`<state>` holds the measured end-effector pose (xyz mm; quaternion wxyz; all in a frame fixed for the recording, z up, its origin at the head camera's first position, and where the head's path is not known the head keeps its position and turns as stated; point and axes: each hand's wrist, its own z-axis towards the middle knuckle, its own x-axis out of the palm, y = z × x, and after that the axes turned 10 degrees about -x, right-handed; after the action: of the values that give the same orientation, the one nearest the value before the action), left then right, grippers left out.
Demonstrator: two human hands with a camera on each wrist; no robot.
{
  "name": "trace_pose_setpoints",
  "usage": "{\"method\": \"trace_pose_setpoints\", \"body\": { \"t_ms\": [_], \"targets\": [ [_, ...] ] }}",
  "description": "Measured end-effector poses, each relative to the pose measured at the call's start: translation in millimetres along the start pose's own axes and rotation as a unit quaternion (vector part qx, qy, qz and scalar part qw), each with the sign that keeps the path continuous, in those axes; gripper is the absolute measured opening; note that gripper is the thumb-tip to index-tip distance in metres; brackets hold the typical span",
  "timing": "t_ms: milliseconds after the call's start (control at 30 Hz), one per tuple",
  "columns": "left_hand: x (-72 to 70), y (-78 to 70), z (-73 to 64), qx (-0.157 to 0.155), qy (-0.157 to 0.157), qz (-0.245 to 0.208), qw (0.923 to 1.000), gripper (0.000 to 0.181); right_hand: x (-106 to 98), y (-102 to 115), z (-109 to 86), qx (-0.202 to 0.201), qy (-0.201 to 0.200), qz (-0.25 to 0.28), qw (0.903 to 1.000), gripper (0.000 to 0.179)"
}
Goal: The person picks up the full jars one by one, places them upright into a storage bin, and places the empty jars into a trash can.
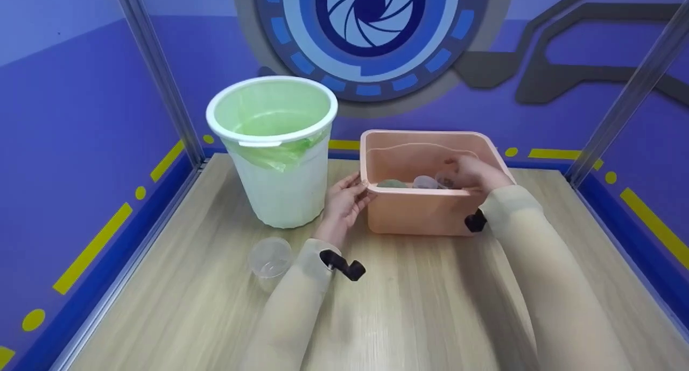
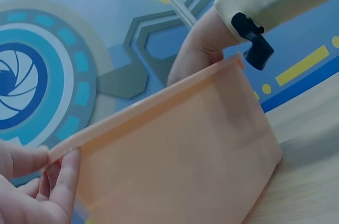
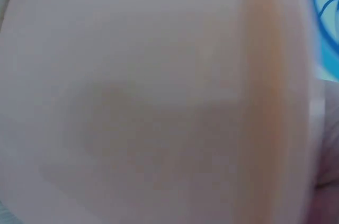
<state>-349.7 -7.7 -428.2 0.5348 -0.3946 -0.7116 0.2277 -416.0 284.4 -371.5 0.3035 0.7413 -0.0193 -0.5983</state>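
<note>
A salmon-pink plastic bin point(image 1: 422, 215) stands on the table, and my left hand point(image 1: 344, 201) pinches its front left rim. In the left wrist view, the thumb and fingers point(image 2: 66, 181) grip that rim from both sides. My right hand point(image 1: 469, 172) reaches over the front right rim into the bin, fingers bent beside a clear plastic cup point(image 1: 445, 180); I cannot tell whether they hold it. Left of that cup lie a whitish translucent cup point(image 1: 425, 182) and a greenish round item point(image 1: 392, 183). The bin's wall point(image 3: 159, 49) fills the right wrist view, blurred, hiding the right fingers there.
A tall white bin point(image 1: 280, 198) lined with a green bag point(image 1: 282, 153) stands left of the pink one. A clear plastic cup point(image 1: 271, 259) is on the table point(image 1: 398, 306) beside the left forearm. Blue-purple panels point(image 1: 64, 145) enclose the back and sides.
</note>
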Motion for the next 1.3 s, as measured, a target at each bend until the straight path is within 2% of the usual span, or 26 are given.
{"method": "trace_pose_setpoints", "body": {
  "t_ms": [33, 100, 200, 300, 367, 433, 500, 567, 600, 700, 767, 833, 900, 967, 1067, 1167, 1267, 1300],
  "targets": [
    [0.5, -0.9, -1.5, 0.000, -0.002, 0.002, 1.0000, 0.046, -2, 5, 0.5, -0.002, -0.009, -0.004, 1.0000, 0.068],
    [0.7, -3.6, -5.5, -0.006, -0.009, -0.002, 0.9999, 0.045, -6, 15, 1.7, 0.005, -0.030, 0.019, 0.9994, 0.070],
    [-2.8, -9.7, -15.5, -0.021, -0.013, -0.016, 0.9996, 0.043, -7, 32, 4.2, -0.003, -0.088, 0.050, 0.9949, 0.068],
    [-12.0, -18.2, -33.7, -0.027, -0.004, -0.019, 0.9994, 0.041, -5, 48, 7.4, -0.041, -0.163, 0.096, 0.9811, 0.057],
    [-22.8, -25.4, -50.5, -0.011, 0.013, -0.001, 0.9999, 0.040, -1, 62, 11.3, -0.071, -0.204, 0.134, 0.9672, 0.050],
    [-35.7, -33.5, -68.9, 0.024, 0.039, 0.028, 0.9986, 0.037, 3, 77, 15.8, -0.089, -0.232, 0.185, 0.9509, 0.046],
    [-51.5, -41.7, -86.1, 0.077, 0.065, 0.063, 0.9929, 0.035, 5, 97, 20.6, -0.091, -0.242, 0.247, 0.9338, 0.045],
    [-71.7, -49.4, -99.6, 0.139, 0.081, 0.101, 0.9817, 0.032, 8, 118, 26.2, -0.079, -0.234, 0.324, 0.9131, 0.045],
    [-83.0, -52.8, -104.8, 0.172, 0.084, 0.114, 0.9749, 0.031, 10, 129, 29.1, -0.070, -0.226, 0.370, 0.8986, 0.044],
    [-121.2, -61.1, -114.8, 0.254, 0.062, 0.144, 0.9544, 0.027, 17, 158, 37.4, -0.041, -0.194, 0.483, 0.8527, 0.046],
    [-149.4, -65.7, -116.8, 0.282, 0.054, 0.145, 0.9467, 0.026, 22, 174, 42.6, -0.025, -0.176, 0.534, 0.8268, 0.049],
    [-178.4, -69.3, -114.9, 0.294, 0.066, 0.147, 0.9421, 0.028, 26, 188, 47.8, -0.016, -0.164, 0.568, 0.8065, 0.054],
    [-206.7, -70.8, -109.8, 0.286, 0.101, 0.154, 0.9404, 0.033, 29, 201, 53.3, -0.006, -0.154, 0.598, 0.7864, 0.059],
    [-231.5, -69.2, -105.0, 0.265, 0.141, 0.172, 0.9383, 0.041, 32, 212, 59.3, 0.002, -0.146, 0.628, 0.7647, 0.061],
    [-258.2, -62.0, -98.8, 0.208, 0.170, 0.209, 0.9404, 0.051, 35, 226, 67.3, 0.016, -0.137, 0.657, 0.7416, 0.060],
    [-274.6, -53.2, -93.0, 0.142, 0.168, 0.247, 0.9438, 0.057, 38, 235, 72.9, 0.027, -0.138, 0.663, 0.7352, 0.057],
    [-284.0, -46.5, -87.7, 0.083, 0.179, 0.262, 0.9445, 0.065, 40, 242, 76.9, 0.031, -0.143, 0.659, 0.7381, 0.052],
    [-286.0, -45.0, -86.4, 0.066, 0.185, 0.267, 0.9435, 0.070, 40, 244, 77.9, 0.030, -0.143, 0.654, 0.7425, 0.049]
  ]
}}
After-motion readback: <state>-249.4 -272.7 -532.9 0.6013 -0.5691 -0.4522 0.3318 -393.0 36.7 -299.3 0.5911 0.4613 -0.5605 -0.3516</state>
